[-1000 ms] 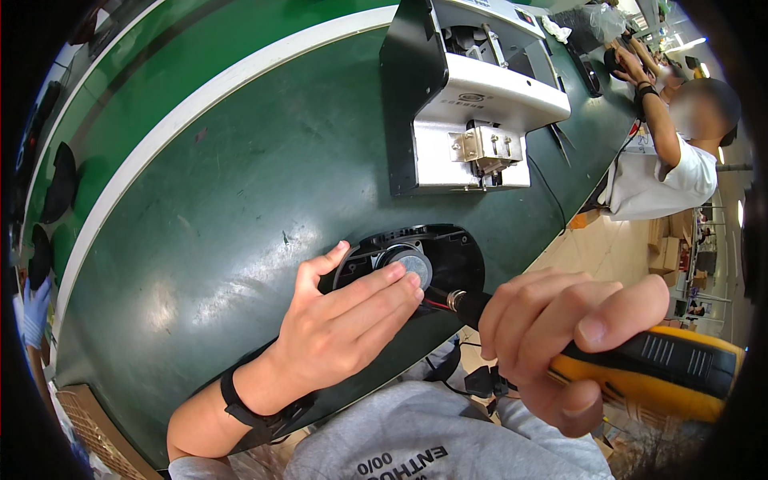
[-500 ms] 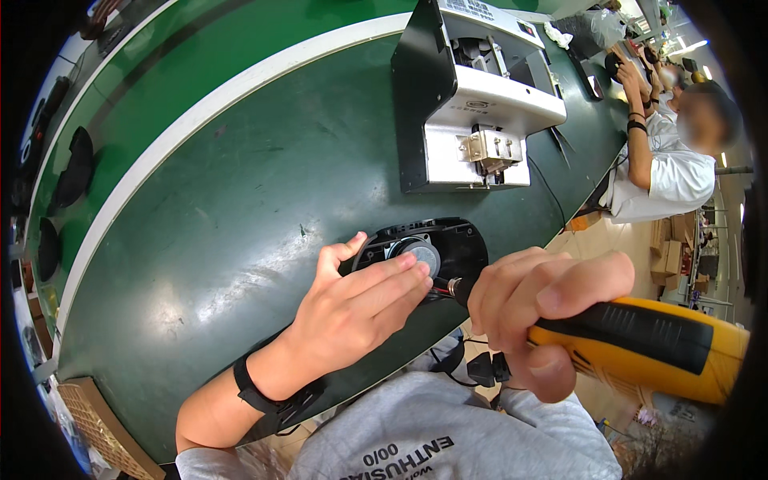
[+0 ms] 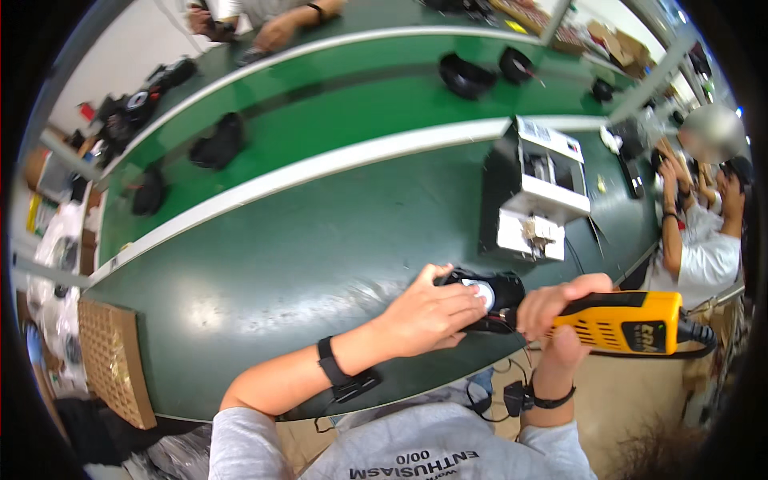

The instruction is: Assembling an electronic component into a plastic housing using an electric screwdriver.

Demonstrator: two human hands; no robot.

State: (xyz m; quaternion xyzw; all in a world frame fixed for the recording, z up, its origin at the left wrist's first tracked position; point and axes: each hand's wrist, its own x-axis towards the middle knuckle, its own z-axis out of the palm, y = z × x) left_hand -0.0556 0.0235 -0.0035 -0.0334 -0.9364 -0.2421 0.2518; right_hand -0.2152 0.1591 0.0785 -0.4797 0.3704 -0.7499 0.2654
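A black plastic housing lies on the green table in front of me, with a round, pale grey speaker set in it. My left hand holds the housing down, its fingers across the speaker and its thumb by the far edge. My right hand is wrapped round a yellow and black corded electric screwdriver, held tilted. Its working end points at the housing's right part, close to my left fingertips. Whether the tip touches is hidden.
A black and silver bench machine stands beyond the housing. A brown partitioned tray is at the left. Black curved shells lie on the lighter green strip beyond the white rail. Co-workers sit at the right; another person's hand shows opposite.
My view has shifted, showing more of the far bench and the left side. Both hands keep their hold, while the screwdriver's angle in view has changed and its rear cord now shows.
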